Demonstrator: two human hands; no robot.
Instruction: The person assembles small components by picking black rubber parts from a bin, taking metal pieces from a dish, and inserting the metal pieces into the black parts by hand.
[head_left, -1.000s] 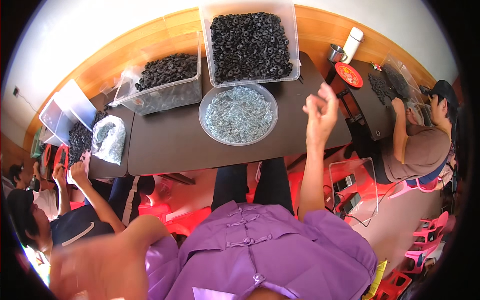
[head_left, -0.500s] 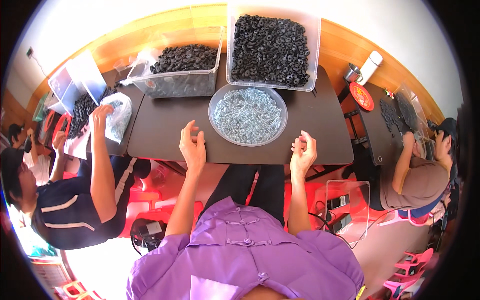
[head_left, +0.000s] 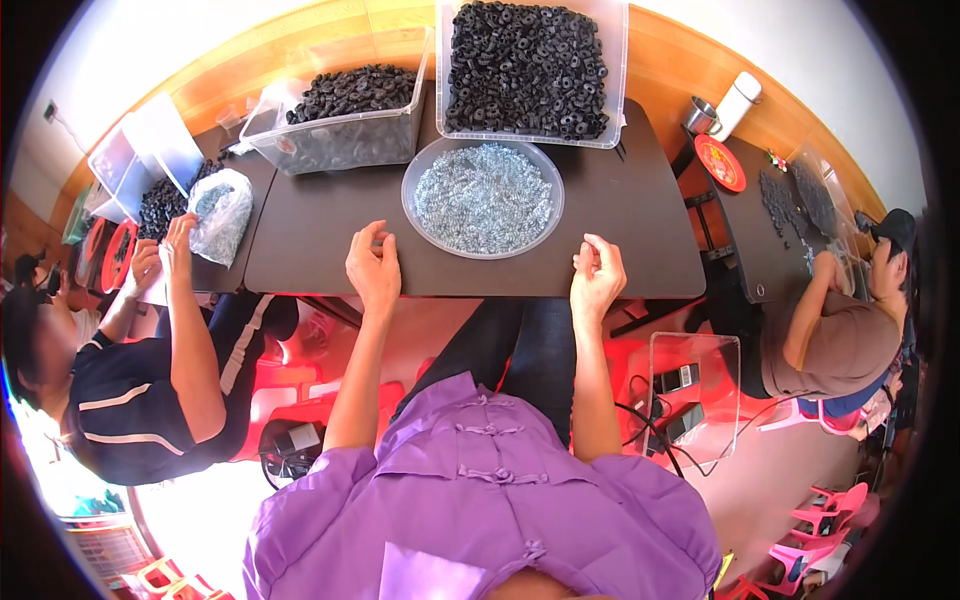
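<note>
My left hand [head_left: 375, 268] is over the front edge of the dark table, left of a round clear basin. Its fingers are loosely bent and apart, with nothing seen in them. My right hand [head_left: 598, 276], just as loosely bent, hovers over the same edge to the basin's right, and no item shows in it either. Between and beyond the hands, the round basin [head_left: 410, 222] holds a heap of small silvery metal pieces [head_left: 485, 198], too small to name surely. Behind it, a clear tub [head_left: 618, 75] is full of black ring-shaped parts [head_left: 525, 70].
A second clear tub [head_left: 345, 148] of black parts stands at the back left. At the left table, a person [head_left: 150, 390] sits by a clear bag [head_left: 220, 215] of silvery pieces. Another person [head_left: 840, 335] sits at the right table near a red plate [head_left: 720, 163] and a metal mug [head_left: 701, 116].
The whole view has shifted, so table, tubs and basin sit higher in the picture. Both my hands remain apart at the table edge, fingers slightly more curled. The left-hand person's hands have come closer together.
</note>
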